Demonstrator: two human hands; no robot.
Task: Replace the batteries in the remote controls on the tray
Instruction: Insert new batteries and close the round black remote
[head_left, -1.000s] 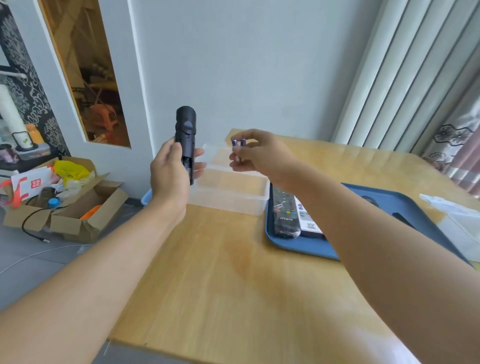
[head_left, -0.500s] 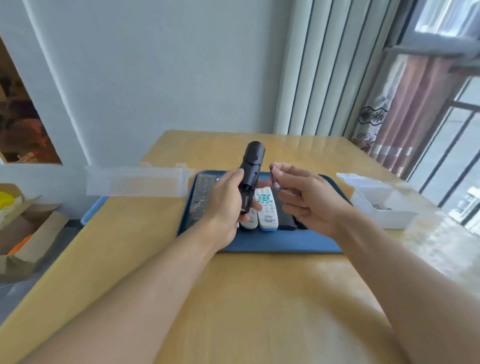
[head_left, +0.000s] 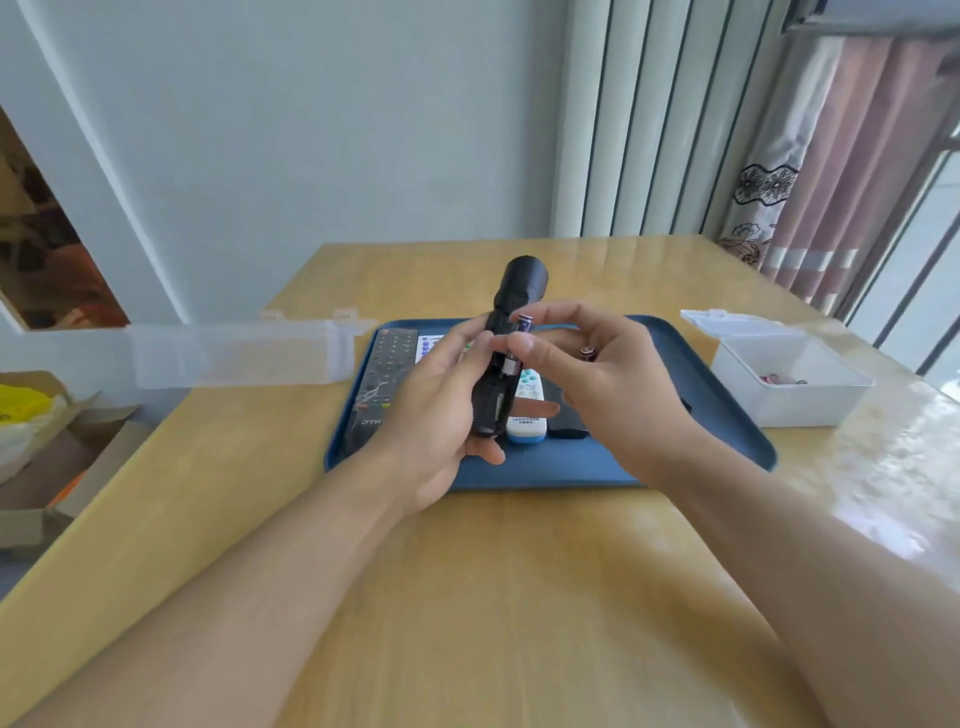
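wall: plain pale grey-white (head_left: 337, 119)
curtains: white pleated (head_left: 649, 119), pink patterned beside (head_left: 810, 171)
table: light wood, glossy (head_left: 498, 597)
window: right edge, bright daylight (head_left: 930, 249)

Tray remotes (head_left: 525, 410) partly behind hands

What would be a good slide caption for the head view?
Right hand fits a battery into a black remote held above the tray.

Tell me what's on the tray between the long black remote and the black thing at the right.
In the head view, white remotes lie there, largely hidden behind the left hand and its held remote.
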